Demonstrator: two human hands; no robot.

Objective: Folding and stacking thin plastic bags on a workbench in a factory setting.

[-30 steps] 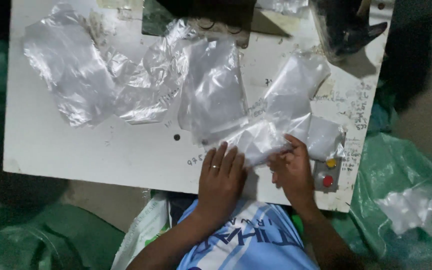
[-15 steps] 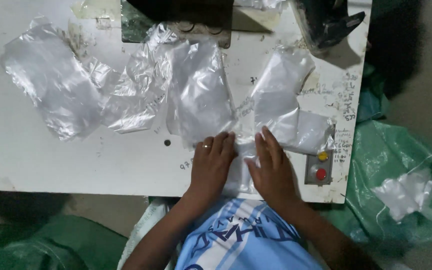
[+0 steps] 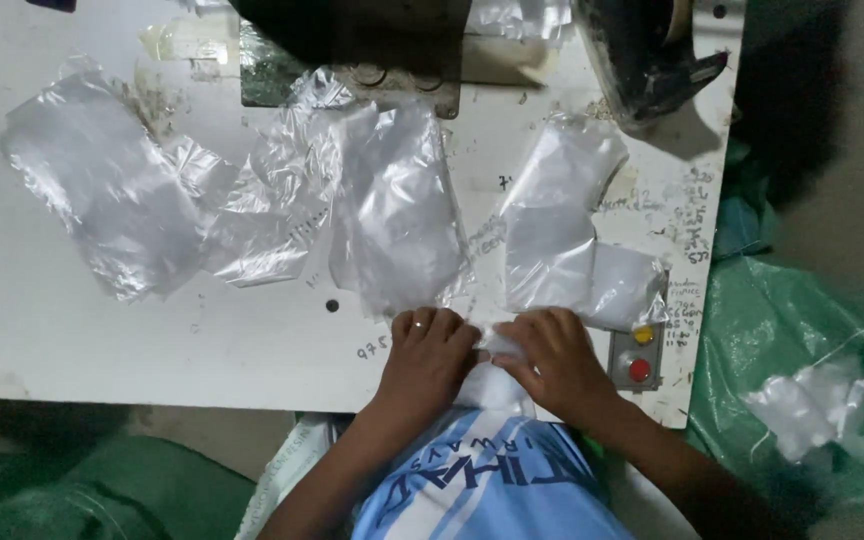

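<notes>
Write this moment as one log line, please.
left hand: pressing clear bag | right hand: gripping same bag | place: white table near edge

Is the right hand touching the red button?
No. The right hand rests on a plastic bag, apart from the red button beside it.

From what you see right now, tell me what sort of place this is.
Probably a small packing or sewing workshop. A worn white worktable carries a dark machine and a red and yellow button switch, with clear plastic bags spread over it. Both hands press on one bag at the table's near edge.
</notes>
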